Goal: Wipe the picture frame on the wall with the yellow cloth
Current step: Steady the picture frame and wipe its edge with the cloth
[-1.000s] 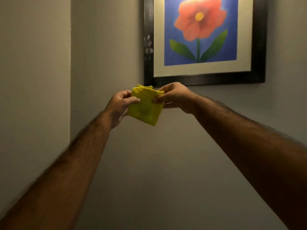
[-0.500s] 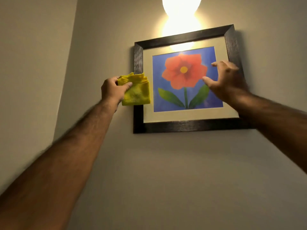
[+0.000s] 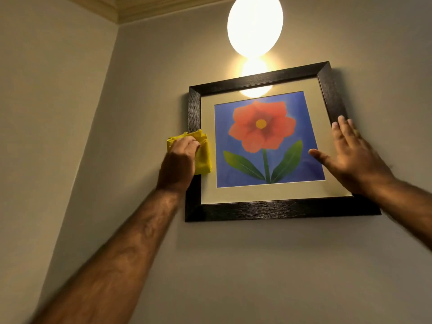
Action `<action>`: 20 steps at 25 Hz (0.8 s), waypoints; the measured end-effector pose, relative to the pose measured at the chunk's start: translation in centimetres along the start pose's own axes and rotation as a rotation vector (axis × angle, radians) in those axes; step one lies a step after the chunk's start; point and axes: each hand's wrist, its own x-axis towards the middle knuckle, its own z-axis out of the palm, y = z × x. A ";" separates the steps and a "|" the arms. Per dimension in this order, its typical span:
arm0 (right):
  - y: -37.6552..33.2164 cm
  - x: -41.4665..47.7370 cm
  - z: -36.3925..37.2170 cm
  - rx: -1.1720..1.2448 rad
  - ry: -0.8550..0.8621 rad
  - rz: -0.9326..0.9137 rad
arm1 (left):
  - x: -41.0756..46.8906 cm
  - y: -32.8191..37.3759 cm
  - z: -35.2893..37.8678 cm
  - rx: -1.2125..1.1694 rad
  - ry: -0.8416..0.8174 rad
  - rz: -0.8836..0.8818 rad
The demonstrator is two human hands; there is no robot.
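Note:
A dark wooden picture frame point(image 3: 275, 210) hangs on the grey wall, holding a red flower print on blue with a cream mat. My left hand point(image 3: 178, 161) presses a folded yellow cloth point(image 3: 203, 157) against the frame's left side, about halfway up; the hand covers much of the cloth. My right hand point(image 3: 350, 157) lies flat with fingers spread over the right part of the glass and the frame's right side, holding nothing.
A bright round lamp point(image 3: 255, 24) glows above the frame and reflects in the glass near its top. A side wall point(image 3: 46, 136) meets the picture wall in a corner to the left. Ceiling moulding point(image 3: 112, 10) runs along the top left.
Both hands held the folded cloth below the frame; the right hand let go. My left hand has carried the cloth up onto the frame's left side, and my right hand has spread onto the right side.

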 end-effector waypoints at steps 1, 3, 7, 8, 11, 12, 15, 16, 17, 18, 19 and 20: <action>0.0 -0.1 0.6 -0.004 0.026 0.001 | -0.8 0.2 0.5 -0.038 -0.046 -0.021; 0.1 -0.2 1.4 -0.034 0.081 -0.004 | -2.8 0.8 1.0 -0.064 -0.142 -0.063; 0.4 0.0 2.5 -0.083 0.159 -0.031 | -8.2 2.1 0.0 -0.058 -0.165 -0.073; 0.5 0.1 2.6 -0.079 0.164 -0.033 | -10.0 2.6 -0.4 -0.057 -0.170 -0.082; 0.6 0.1 2.7 -0.072 0.180 -0.036 | -13.6 3.8 -1.7 -0.029 -0.213 -0.101; 0.6 0.2 2.7 -0.072 0.185 -0.036 | -13.4 3.7 -1.9 -0.017 -0.226 -0.094; 0.5 0.1 2.7 -0.075 0.186 -0.034 | -8.2 2.2 -1.0 0.000 -0.267 -0.075; 0.5 0.1 2.6 -0.079 0.188 -0.033 | -5.4 1.6 -0.4 0.002 -0.288 -0.099; 0.4 0.1 2.6 -0.085 0.187 -0.032 | -2.5 0.9 0.4 -0.002 -0.308 -0.139; 0.4 0.1 2.5 -0.090 0.184 -0.030 | 0.5 0.4 1.1 -0.009 -0.333 -0.184; 0.4 0.0 2.5 -0.098 0.184 -0.027 | 3.4 -0.2 1.7 -0.011 -0.356 -0.219; 0.4 0.0 2.5 -0.105 0.184 -0.026 | 5.8 -0.6 2.2 -0.002 -0.383 -0.239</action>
